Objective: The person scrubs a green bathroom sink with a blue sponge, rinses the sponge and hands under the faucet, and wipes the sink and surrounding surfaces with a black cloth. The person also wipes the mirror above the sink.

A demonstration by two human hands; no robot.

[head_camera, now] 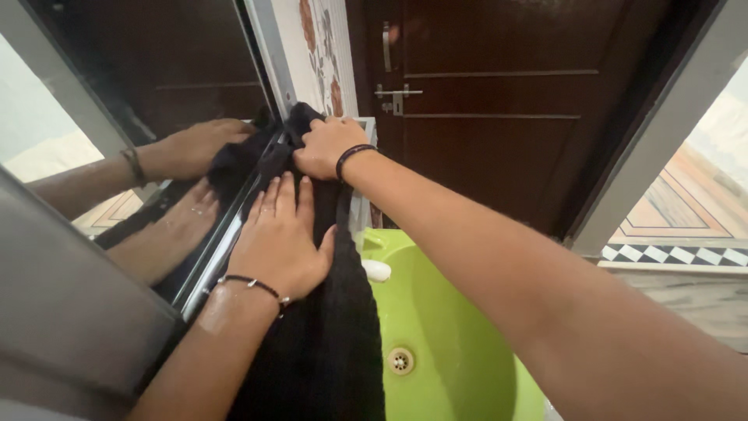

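My left hand point(276, 242) presses the black cloth point(327, 327) flat, fingers spread; my right hand point(326, 146) grips its top (beside the mirror point(117, 101)), above the green sink point(444, 327).

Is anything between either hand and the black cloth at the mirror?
Nothing visible. The left hand lies flat on the black cloth, and the right hand grips its upper end beside the mirror.

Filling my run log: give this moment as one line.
left hand: flat on black cloth | right hand: gripping cloth top | cloth: against mirror | green sink beside
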